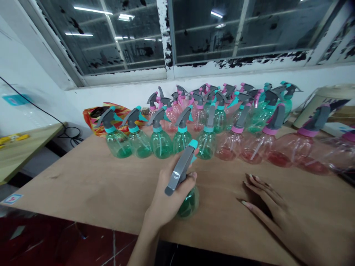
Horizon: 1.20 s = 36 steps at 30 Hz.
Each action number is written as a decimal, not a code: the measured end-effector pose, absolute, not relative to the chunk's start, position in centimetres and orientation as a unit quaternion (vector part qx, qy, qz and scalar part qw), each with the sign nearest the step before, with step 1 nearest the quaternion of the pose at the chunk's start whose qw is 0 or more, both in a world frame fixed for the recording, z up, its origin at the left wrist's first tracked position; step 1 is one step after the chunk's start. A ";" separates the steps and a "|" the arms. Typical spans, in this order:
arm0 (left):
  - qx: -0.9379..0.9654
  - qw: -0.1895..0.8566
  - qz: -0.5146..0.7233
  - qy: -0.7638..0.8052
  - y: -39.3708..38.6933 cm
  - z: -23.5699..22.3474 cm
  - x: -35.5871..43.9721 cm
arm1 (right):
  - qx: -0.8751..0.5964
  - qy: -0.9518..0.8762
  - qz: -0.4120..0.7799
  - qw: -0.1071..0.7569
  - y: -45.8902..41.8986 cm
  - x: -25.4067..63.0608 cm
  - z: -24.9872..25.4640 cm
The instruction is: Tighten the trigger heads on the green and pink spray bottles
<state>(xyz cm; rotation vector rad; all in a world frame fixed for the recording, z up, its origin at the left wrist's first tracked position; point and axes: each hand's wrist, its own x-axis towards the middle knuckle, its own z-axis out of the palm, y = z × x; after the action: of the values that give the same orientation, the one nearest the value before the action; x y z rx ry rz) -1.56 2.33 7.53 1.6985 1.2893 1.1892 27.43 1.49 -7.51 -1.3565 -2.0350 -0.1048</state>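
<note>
My left hand (169,199) is closed round the neck of a green spray bottle (189,204) near the front of the table. Its grey trigger head with a teal nozzle rises above my fingers, and dark green liquid shows in the clear body. To the right, my right hand (267,203) rests over the tabletop with its fingers stretched out, holding nothing. Just beyond both hands runs a front row of spray bottles: green ones such as this green bottle (162,146) on the left, pink ones such as this pink bottle (227,147) on the right.
Behind the front row stand several more pink and green spray bottles (219,117) by the wall. A patterned bag (93,120) lies at the back left, and a beige container (313,99) at the back right. A second table (36,147) with a yellow object stands left.
</note>
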 end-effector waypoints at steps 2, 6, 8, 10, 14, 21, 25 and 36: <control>0.650 0.339 0.466 0.495 2.3 7.4 -1.5 | -0.524 -0.781 -0.039 0.338 1.5 27.4 -7.6; 0.627 0.336 0.491 0.503 2.4 6.9 -1.3 | -0.519 -0.785 -0.048 0.334 1.5 27.4 -7.7; 0.624 0.332 0.498 0.502 2.4 6.8 -1.3 | -0.517 -0.787 -0.053 0.332 1.5 27.4 -7.7; 0.628 0.327 0.500 0.498 2.4 6.8 -1.2 | -0.518 -0.788 -0.054 0.330 1.5 27.5 -7.7; 0.633 0.329 0.497 0.494 2.5 6.8 -1.3 | -0.518 -0.791 -0.050 0.321 1.6 27.7 -7.8; 0.652 0.335 0.487 0.475 2.6 7.4 -1.5 | -0.520 -0.788 -0.054 0.327 1.5 27.5 -7.6; 0.676 0.314 0.464 0.479 2.9 7.7 -1.6 | -0.517 -0.790 -0.069 0.323 1.5 27.4 -7.5; 0.674 0.314 0.463 0.482 2.6 8.0 -1.6 | -0.515 -0.793 -0.058 0.319 1.4 27.5 -7.5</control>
<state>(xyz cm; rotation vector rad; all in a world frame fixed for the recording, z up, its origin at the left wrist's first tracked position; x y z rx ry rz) -1.56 2.57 8.04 1.7766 1.2711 1.2199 27.53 1.45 -7.54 -1.3541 -2.0858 -0.1520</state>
